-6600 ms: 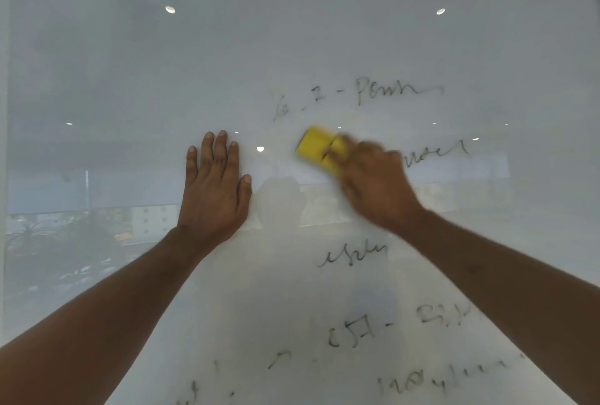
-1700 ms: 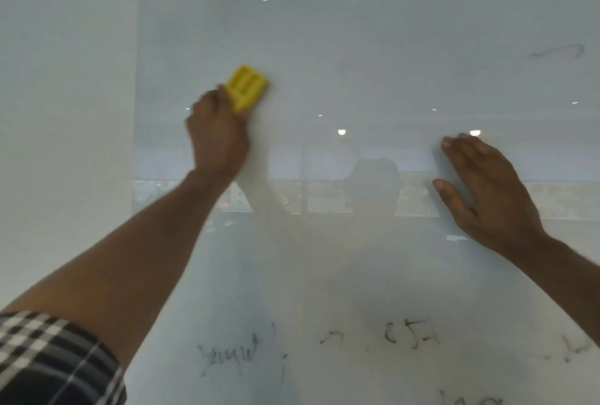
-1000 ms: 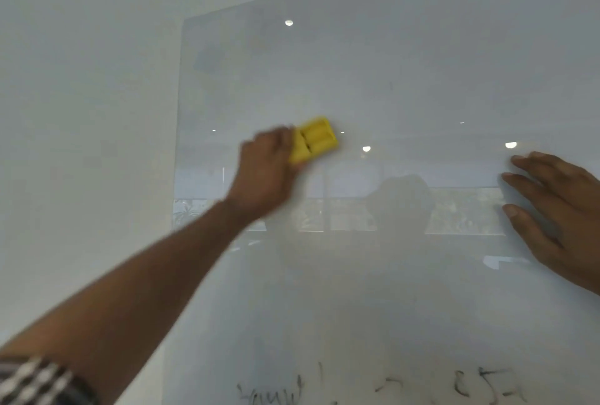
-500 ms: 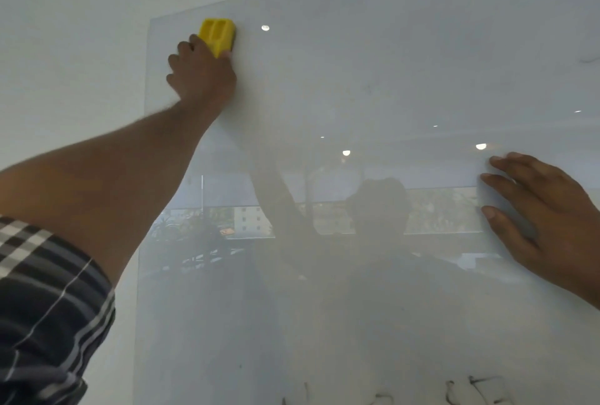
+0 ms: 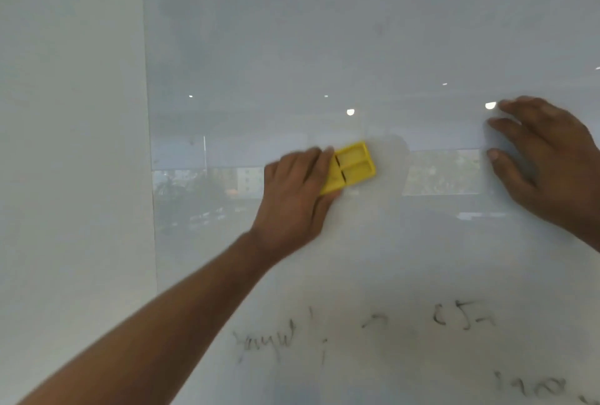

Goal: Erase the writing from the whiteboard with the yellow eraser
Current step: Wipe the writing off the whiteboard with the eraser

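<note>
The left hand presses the yellow eraser flat at mid-frame to wipe the whiteboard; the right hand, fingers spread open, probably braces at right.

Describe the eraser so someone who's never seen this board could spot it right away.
Start at the big glossy whiteboard on the wall. At mid-height the left hand presses a small block against it. That is the yellow eraser, the only brightly coloured thing there, with two shallow rectangular recesses on its back.

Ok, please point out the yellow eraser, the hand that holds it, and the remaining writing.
yellow eraser (image 5: 355,166): head view, ribbed back.
left hand (image 5: 293,197): head view, back of hand.
writing (image 5: 266,339): head view, leftmost scribble.
</note>
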The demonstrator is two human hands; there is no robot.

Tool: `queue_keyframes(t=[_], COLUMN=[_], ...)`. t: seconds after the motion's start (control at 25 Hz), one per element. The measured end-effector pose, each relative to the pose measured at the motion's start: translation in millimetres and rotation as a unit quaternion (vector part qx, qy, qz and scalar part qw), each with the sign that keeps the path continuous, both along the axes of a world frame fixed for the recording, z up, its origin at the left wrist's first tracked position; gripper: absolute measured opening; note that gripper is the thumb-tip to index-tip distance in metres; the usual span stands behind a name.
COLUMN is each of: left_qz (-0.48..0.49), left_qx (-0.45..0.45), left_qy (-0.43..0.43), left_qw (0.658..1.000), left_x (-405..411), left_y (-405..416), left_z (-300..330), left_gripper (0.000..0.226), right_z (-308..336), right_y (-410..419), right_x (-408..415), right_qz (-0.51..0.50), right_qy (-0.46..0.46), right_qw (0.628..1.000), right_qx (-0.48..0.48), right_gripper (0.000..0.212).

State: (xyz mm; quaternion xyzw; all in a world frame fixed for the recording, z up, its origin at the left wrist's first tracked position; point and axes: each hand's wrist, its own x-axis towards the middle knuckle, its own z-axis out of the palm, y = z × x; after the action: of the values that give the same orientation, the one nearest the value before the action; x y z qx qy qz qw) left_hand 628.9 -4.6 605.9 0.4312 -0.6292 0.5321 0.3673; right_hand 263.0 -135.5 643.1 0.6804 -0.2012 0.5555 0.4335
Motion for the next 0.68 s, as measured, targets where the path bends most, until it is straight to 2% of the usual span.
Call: queue_keyframes(t=[0.12,0.2,0.24,0.32,0.44,0.6,0.68], left_qz=[0.001,0.019,0.036,0.063,0.043,0.054,0.045], left_qx=[0.042,0.052,0.043,0.012,-0.032,-0.024,0.025], left_qy=[-0.049,-0.042,-0.008,0.112,0.241,0.265,0.205], left_qw=[0.998,0.998,0.998,0.992,0.969,0.962,0.977], left_x=[16.8,35.2,46.0,69.9,100.2,98.9,81.5], left_y=[10.6,16.3,17.5,19.6,25.9,31.5,33.8], left_z=[-89.8,-105.7,-96.7,-69.8,-57.6,-149.6,-216.3], left_gripper=[0.052,0.05,0.051,0.056,0.058,0.056,0.055], right_z=[-0.6,-5.6,-8.3,-16.5,-19.6,-23.0,-34.5], right_y=[12.5,22.9,27.0,29.8,10.4,-34.9,-51.5], right_x=[6.0,24.1,34.1,51.0,54.9,48.6,56.3], right_qz=[0.01,0.02,0.022,0.01,-0.012,-0.01,-0.016], right_qy=[-0.021,-0.065,-0.092,-0.123,-0.117,-0.131,-0.11], right_qw=[1.0,0.997,0.995,0.991,0.992,0.989,0.989], right_qx=[0.011,0.032,0.041,0.051,0.034,0.069,0.099], right_gripper=[0.044,0.04,0.039,0.041,0.046,0.052,0.055])
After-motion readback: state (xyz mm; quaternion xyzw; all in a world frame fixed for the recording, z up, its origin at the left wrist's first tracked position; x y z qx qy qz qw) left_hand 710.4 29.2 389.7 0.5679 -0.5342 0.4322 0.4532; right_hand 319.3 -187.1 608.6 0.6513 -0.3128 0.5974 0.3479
